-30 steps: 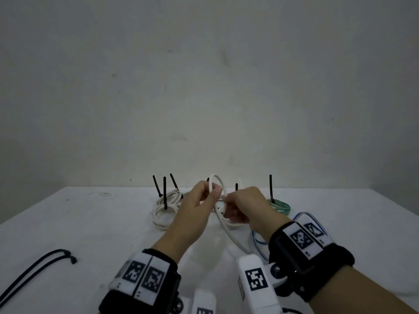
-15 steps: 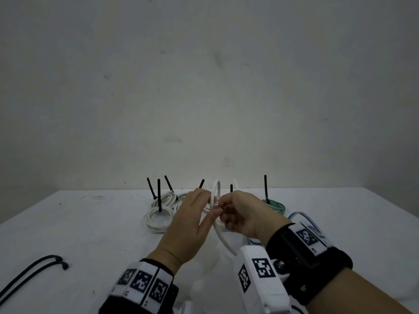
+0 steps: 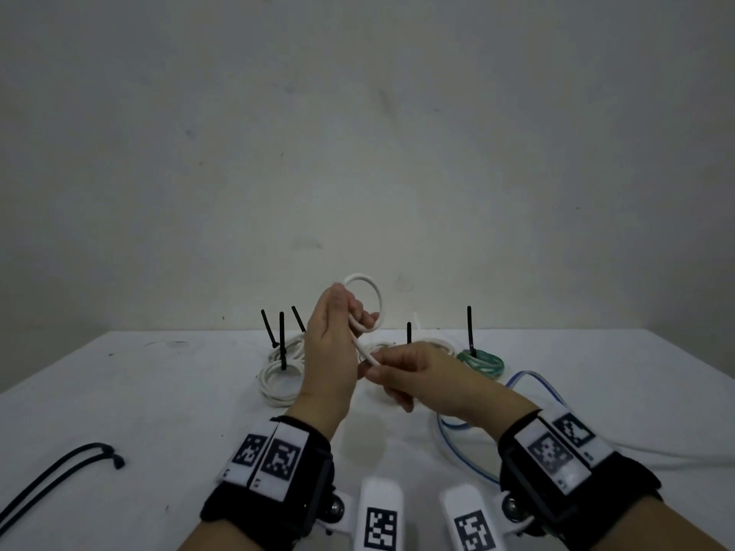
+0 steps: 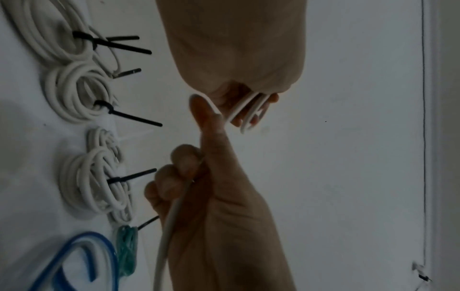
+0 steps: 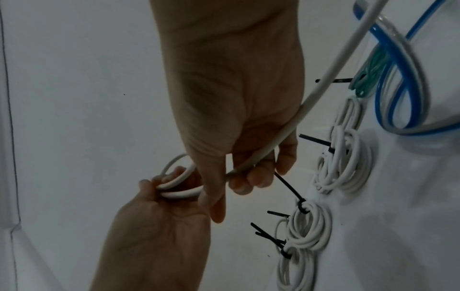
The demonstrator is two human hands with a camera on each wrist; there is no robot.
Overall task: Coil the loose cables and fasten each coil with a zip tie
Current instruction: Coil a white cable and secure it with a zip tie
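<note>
Left hand (image 3: 330,347) raised since half a second earlier, now at about 12 o'clock of the right hand (image 3: 417,375); previously level with it. Fingers (image 5: 161,182) of left hand curled around a small loop of the white cable (image 3: 362,302); loop held upright above the bench (image 3: 139,411), rounder and higher against the wall (image 3: 358,133) than before. Two turns of loop seen in the left wrist view (image 4: 248,112). Right hand lowered slightly, fingers (image 4: 174,177) clenched on the straight run of the same cable just below the loop, thumb extended toward the left hand. Free length of cable trailed from the right palm toward 5 o'clock (image 5: 348,49).

On the bench, unchanged: tied white coils (image 3: 278,375) at 10 o'clock of the hands, each fastened with a black zip tie (image 3: 282,344), tails standing up. Further white coil behind the right hand, partly hidden. Green coil (image 3: 481,361) with its own tie at 2 o'clock. Blue cable (image 3: 533,383) loose at 3 o'clock, untied. Black cord (image 3: 59,471) at 8 o'clock, well apart from the rest.
</note>
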